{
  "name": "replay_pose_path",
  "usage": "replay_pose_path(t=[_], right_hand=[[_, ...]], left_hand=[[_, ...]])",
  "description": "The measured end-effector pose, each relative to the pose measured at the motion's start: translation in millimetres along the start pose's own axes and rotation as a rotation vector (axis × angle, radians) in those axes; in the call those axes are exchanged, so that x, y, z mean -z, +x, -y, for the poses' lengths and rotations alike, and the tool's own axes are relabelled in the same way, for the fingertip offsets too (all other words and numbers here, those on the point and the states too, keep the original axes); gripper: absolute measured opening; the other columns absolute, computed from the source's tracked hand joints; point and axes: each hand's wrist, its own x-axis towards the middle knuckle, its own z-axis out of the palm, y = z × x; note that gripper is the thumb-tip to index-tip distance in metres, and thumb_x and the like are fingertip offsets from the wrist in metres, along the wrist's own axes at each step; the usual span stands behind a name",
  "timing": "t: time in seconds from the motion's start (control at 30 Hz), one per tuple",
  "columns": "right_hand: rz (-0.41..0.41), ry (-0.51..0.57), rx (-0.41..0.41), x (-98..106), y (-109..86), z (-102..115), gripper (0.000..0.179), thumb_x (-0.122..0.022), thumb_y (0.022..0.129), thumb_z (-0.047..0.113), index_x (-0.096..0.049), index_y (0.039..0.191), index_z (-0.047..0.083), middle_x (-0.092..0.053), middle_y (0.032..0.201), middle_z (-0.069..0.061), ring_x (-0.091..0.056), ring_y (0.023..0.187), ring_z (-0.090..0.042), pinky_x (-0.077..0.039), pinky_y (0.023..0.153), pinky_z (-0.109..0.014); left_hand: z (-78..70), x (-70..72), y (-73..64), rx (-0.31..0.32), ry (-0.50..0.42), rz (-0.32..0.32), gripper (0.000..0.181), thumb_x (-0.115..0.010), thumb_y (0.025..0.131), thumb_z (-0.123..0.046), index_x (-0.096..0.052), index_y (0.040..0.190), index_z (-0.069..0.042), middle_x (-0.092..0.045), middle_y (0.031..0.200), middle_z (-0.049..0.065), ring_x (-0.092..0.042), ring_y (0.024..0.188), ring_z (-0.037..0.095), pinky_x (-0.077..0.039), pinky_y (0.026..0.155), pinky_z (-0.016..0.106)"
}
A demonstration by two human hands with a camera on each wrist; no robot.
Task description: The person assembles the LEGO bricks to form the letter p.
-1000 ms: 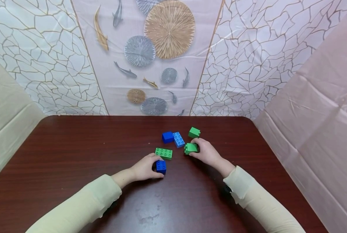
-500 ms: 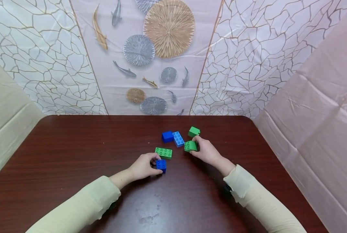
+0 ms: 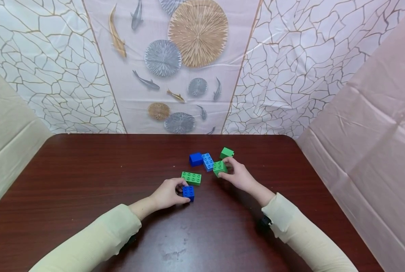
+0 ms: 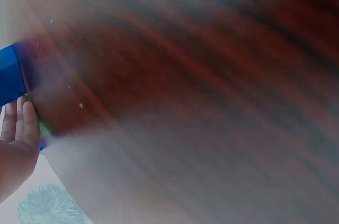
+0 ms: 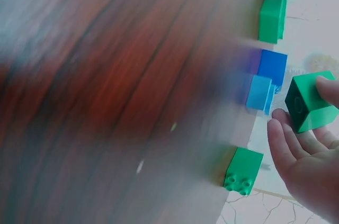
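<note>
My left hand [image 3: 168,194] grips a dark blue square toy building brick [image 3: 188,192], its studs facing up, between thumb and fingers. In the left wrist view that blue brick [image 4: 9,75] shows only at the left edge. With thumb and fingers my right hand [image 3: 240,176] pinches a green square building brick [image 3: 218,169], studs up; the right wrist view shows this green brick [image 5: 310,102] raised off the table. A longer green brick [image 3: 191,178] lies just beyond the left hand's blue one. The light blue long brick [image 3: 207,162] is just left of the held green brick.
Behind, a second dark blue brick [image 3: 195,159] lies with no studs showing on top, right beside the light blue one. Another green brick [image 3: 226,153] rests on its side beyond the right hand. The brown table [image 3: 87,170] ends at a patterned cloth backdrop [image 3: 175,75].
My right hand has turned the green brick from its side to studs up and moved it slightly left and away. The left hand keeps its hold on the blue brick, its fingers shifted a little.
</note>
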Motion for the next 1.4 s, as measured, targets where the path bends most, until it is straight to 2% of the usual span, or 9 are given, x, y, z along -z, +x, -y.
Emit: replay_pose_path(t=[0.17,0.33,0.43,0.63,0.87,1.13,1.4], right_hand=[[0.016,0.121,-0.032,-2.6,0.0,8.3,0.041,-0.068,0.086,0.017,-0.048,0.118,0.001,-0.058,0.118,-0.020,-0.056,0.112,-0.034,-0.047,0.095,-0.045],[0.053,0.229,-0.023,-6.0,-2.9,20.1,0.036,-0.067,0.084,0.008,-0.046,0.112,0.000,-0.062,0.107,-0.019,-0.060,0.102,-0.028,-0.051,0.083,-0.034],[0.081,0.266,-0.008,-8.4,-4.6,24.6,0.035,-0.066,0.084,0.005,-0.044,0.112,0.000,-0.064,0.105,-0.020,-0.062,0.096,-0.025,-0.050,0.077,-0.028],[0.094,0.291,0.016,-13.0,-6.4,30.3,0.036,-0.065,0.085,0.007,-0.044,0.114,-0.001,-0.063,0.107,-0.021,-0.064,0.092,-0.025,-0.051,0.077,-0.027],[0.100,0.301,0.049,-15.3,-10.5,40.2,0.034,-0.068,0.084,0.009,-0.048,0.110,0.002,-0.064,0.104,-0.017,-0.063,0.092,-0.022,-0.052,0.079,-0.029],[0.023,0.283,0.090,-20.0,-13.1,47.7,0.036,-0.070,0.082,0.008,-0.050,0.110,0.002,-0.062,0.098,-0.015,-0.059,0.087,-0.026,-0.051,0.080,-0.036],[0.047,0.348,0.140,-24.8,-14.9,54.0,0.036,-0.069,0.082,0.005,-0.053,0.114,-0.001,-0.064,0.107,-0.021,-0.061,0.097,-0.027,-0.053,0.086,-0.037]], left_hand=[[0.4,0.8,0.3,0.008,-0.015,0.017,0.026,-0.078,0.075,-0.018,-0.061,0.093,-0.011,-0.065,0.089,0.002,-0.058,0.080,0.009,-0.051,0.072,0.023],[1.6,1.7,1.1,0.005,-0.022,0.028,0.025,-0.078,0.075,-0.017,-0.061,0.092,-0.011,-0.065,0.089,0.002,-0.058,0.080,0.009,-0.051,0.072,0.023],[2.5,1.7,1.5,-0.004,-0.021,0.028,0.026,-0.078,0.075,-0.018,-0.061,0.092,-0.011,-0.065,0.089,0.002,-0.058,0.080,0.009,-0.051,0.072,0.023],[2.7,1.7,2.0,-0.013,-0.018,0.033,0.027,-0.079,0.074,-0.018,-0.060,0.091,-0.010,-0.066,0.088,0.003,-0.058,0.081,0.009,-0.051,0.073,0.023],[1.1,3.3,1.6,-0.014,-0.019,0.047,0.027,-0.078,0.075,-0.018,-0.059,0.091,-0.009,-0.065,0.088,0.004,-0.058,0.081,0.010,-0.051,0.073,0.023],[0.9,3.8,2.1,-0.012,-0.022,0.056,0.027,-0.077,0.076,-0.017,-0.058,0.092,-0.009,-0.065,0.089,0.004,-0.058,0.081,0.010,-0.051,0.073,0.023],[2.4,3.4,2.2,-0.024,-0.033,0.057,0.027,-0.077,0.075,-0.016,-0.057,0.091,-0.008,-0.065,0.089,0.004,-0.059,0.081,0.009,-0.051,0.073,0.021]])
